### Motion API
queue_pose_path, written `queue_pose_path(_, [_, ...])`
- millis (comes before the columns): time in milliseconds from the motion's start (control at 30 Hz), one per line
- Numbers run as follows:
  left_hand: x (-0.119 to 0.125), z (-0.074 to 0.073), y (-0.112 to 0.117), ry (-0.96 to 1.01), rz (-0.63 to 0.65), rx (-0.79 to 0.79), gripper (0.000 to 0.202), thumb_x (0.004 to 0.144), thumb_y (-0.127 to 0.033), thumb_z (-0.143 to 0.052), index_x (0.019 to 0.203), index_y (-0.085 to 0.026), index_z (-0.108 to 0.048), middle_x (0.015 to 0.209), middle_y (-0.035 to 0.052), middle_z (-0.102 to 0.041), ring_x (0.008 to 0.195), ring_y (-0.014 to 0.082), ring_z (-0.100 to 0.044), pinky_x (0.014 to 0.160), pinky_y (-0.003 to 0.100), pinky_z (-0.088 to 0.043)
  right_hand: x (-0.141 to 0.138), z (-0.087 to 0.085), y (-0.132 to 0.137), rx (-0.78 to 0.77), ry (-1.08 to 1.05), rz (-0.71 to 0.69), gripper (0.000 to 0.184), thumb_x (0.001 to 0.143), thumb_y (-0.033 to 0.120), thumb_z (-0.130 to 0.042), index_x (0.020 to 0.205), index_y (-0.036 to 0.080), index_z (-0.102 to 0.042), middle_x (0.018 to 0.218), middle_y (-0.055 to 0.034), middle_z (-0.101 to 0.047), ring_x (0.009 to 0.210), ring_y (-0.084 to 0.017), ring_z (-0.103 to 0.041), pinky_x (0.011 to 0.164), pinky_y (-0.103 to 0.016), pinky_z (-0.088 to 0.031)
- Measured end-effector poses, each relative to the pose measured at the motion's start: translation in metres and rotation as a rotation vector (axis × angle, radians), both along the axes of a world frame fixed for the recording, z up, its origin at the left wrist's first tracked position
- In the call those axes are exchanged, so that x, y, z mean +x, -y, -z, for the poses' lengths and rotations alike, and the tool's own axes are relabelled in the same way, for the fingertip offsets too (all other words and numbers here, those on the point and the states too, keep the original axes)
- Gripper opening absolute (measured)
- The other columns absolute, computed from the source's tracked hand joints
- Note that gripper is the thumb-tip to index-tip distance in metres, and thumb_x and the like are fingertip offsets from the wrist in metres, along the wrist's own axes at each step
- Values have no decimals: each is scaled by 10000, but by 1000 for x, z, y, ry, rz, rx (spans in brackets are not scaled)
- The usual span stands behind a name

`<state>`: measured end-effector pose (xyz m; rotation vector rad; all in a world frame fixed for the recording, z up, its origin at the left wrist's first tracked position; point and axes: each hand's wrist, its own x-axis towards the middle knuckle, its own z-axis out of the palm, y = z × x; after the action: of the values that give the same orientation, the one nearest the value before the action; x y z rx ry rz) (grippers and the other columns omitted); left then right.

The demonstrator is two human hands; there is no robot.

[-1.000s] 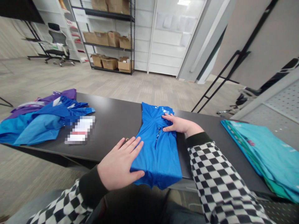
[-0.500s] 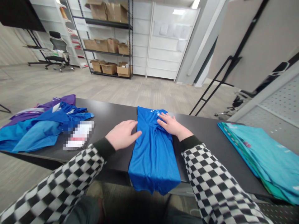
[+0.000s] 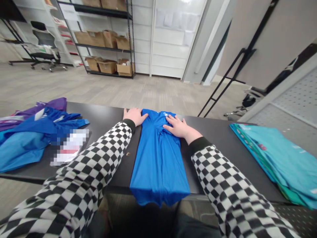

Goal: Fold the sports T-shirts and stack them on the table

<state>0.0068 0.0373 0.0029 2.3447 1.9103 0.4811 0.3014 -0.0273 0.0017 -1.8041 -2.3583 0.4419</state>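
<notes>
A blue garment (image 3: 159, 165), folded into a long strip, lies on the black table (image 3: 210, 158), its lower end hanging over the near edge. At its far left corner rests my left hand (image 3: 134, 116), fingers apart, the thumb reaching onto the cloth. My right hand (image 3: 177, 126) lies flat on the upper right part of the garment, fingers spread beside a small light logo. Neither hand grips anything. Whether the garment is a shirt or another piece of sportswear I cannot tell.
Loose blue and purple clothes (image 3: 32, 138) are heaped at the left, beside a blurred white and red packet (image 3: 71, 147). Folded turquoise and green garments (image 3: 277, 152) are stacked on the right. Beyond the table stand a shelf with cardboard boxes (image 3: 107, 66) and a board on a black stand (image 3: 223, 82).
My left hand has moved forward from the garment's left side to its far left corner. My right hand stays on the cloth. The view has shifted slightly.
</notes>
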Motion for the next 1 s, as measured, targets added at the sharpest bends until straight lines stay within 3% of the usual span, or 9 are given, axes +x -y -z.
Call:
queue_pose_path(100, [2,-9,16,71,-25,72,579,1127,-572,-442,1390,-149,-738,1480,214,-728,1420,384,-633,1336,693,-243,4,-3,5,76,-105,41,824,1101,725,-482,1785,273,-399,1877,-132,-223,1743,-451,-137,1337,-813,-35])
queue_pose_path(233, [-2,-14,75,210,168,114,519,1092,-421,-521,1482,-120,-683,1544,180,-702,1462,319,-624,1318,512,-399,14,-14,29,255,-322,137,805,1101,735,-458,1702,206,-540,1784,-165,-453,1680,-395,-374,1387,-667,-207])
queue_pose_path(467, [-56,-1,277,507,611,265,251,994,-214,-582,1111,-233,-803,1058,87,-839,1034,249,-777,1030,440,-615,2,-28,158,409,-646,260,596,1093,669,-484,1351,220,-779,1216,-136,-835,1123,-317,-791,1053,-490,-627])
queue_pose_path(533, [-67,14,326,604,603,217,226,986,-202,-585,1026,-245,-803,921,69,-820,880,228,-762,886,408,-629,-6,-30,209,347,-675,213,501,1075,666,-545,1177,257,-815,1040,-101,-837,927,-288,-795,917,-453,-654])
queue_pose_path(600, [-68,35,356,690,417,29,246,1028,-242,-549,1003,-234,-794,901,72,-810,820,215,-753,799,375,-621,-11,-28,254,241,-694,173,484,1059,689,-582,917,275,-788,828,-65,-784,739,-253,-738,773,-409,-637])
queue_pose_path(700, [-60,67,364,719,183,-291,282,1057,-398,-579,1122,-211,-779,1004,80,-834,818,214,-763,786,360,-626,-12,-9,302,-34,-709,231,632,1046,782,-528,674,285,-641,623,-33,-663,566,-225,-634,599,-369,-556])
queue_pose_path(800, [-52,83,350,567,142,-385,390,1004,-553,-677,1131,-201,-788,1095,106,-846,918,249,-782,848,368,-615,-6,28,321,-330,-548,291,656,963,870,-556,693,285,-681,658,-70,-724,587,-268,-683,585,-384,-551])
queue_pose_path(933, [-47,81,337,305,71,-422,546,975,-727,-676,891,-204,-808,906,116,-828,873,266,-783,783,339,-547,-4,72,313,-337,-349,253,599,893,788,-655,932,219,-837,948,-161,-846,967,-368,-795,853,-401,-598])
queue_pose_path(1000, [-45,81,334,267,52,-431,564,987,-725,-657,810,-209,-801,811,101,-801,779,247,-756,713,328,-498,-6,84,303,-333,-342,250,596,927,739,-607,944,193,-846,946,-144,-847,969,-355,-788,854,-382,-585])
